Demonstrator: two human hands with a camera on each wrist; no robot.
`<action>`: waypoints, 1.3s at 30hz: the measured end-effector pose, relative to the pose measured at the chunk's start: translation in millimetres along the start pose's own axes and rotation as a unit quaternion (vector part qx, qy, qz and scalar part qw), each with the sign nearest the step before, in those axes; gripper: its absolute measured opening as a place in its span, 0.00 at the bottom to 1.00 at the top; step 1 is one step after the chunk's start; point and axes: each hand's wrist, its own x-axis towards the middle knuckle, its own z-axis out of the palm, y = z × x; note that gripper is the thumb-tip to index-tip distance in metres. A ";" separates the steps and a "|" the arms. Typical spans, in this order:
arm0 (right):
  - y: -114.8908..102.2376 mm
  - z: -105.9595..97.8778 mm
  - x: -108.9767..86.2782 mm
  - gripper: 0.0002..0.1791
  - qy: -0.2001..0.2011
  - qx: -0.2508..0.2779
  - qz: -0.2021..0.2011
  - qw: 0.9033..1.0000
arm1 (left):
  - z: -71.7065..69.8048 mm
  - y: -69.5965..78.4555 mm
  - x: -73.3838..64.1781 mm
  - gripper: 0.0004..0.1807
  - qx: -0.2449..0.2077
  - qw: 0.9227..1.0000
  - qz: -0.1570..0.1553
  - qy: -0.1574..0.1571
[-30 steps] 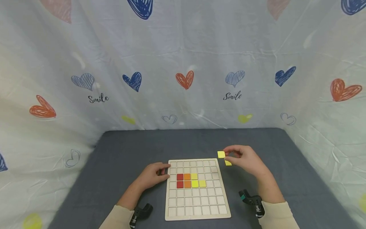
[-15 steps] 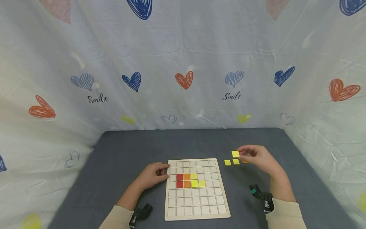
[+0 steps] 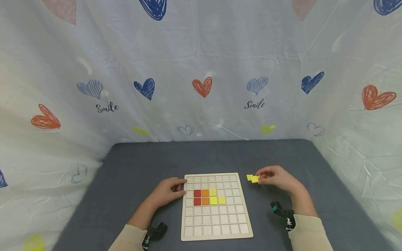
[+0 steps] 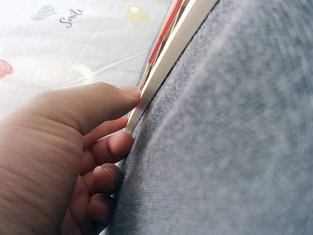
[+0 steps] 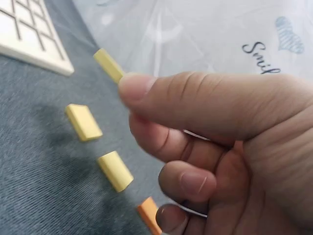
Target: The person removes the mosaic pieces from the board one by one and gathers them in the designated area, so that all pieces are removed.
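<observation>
At its left edge, near the far corner, a wooden grid board is held by my left hand. In the left wrist view the thumb lies on the board's edge, with the fingers curled beside it. My right hand pinches a yellow square tile between thumb and index finger, right of the board's far end. Below that tile, the right wrist view shows two yellow tiles, a farther one and a nearer one, plus an orange tile partly behind a finger.
Red, orange and yellow tiles sit in cells of the board, in two neighbouring rows. A dark grey cloth covers the table. A white curtain printed with hearts hangs behind and at both sides.
My right hand moves right with its yellow tile, then lowers and comes back slightly left, over the loose tiles. My left hand stays at the board's edge.
</observation>
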 end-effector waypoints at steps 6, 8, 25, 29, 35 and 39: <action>9.7 4.8 5.3 0.16 -0.018 -0.016 -0.004 1.000 | -1.3 2.0 1.2 0.23 0.002 1.000 -0.001 0.001; 10.6 6.0 6.6 0.16 -0.026 -0.019 -0.013 0.999 | -1.8 2.4 1.7 0.23 0.000 1.000 -0.003 0.002; 4.8 10.6 5.7 0.12 -0.037 -0.053 -0.011 0.998 | -0.7 2.3 3.0 0.22 0.002 1.000 -0.005 0.002; -1.2 4.9 1.7 0.15 -0.019 -0.059 -0.012 0.998 | -0.5 2.5 2.7 0.23 0.001 1.000 -0.006 0.002; -14.0 -1.9 -3.7 0.14 0.007 -0.058 -0.023 0.998 | -0.4 2.1 1.4 0.22 0.000 1.000 -0.005 0.002; -24.8 -3.7 -7.4 0.12 0.021 -0.048 -0.031 0.998 | 0.1 1.5 0.7 0.23 0.002 1.000 -0.005 0.002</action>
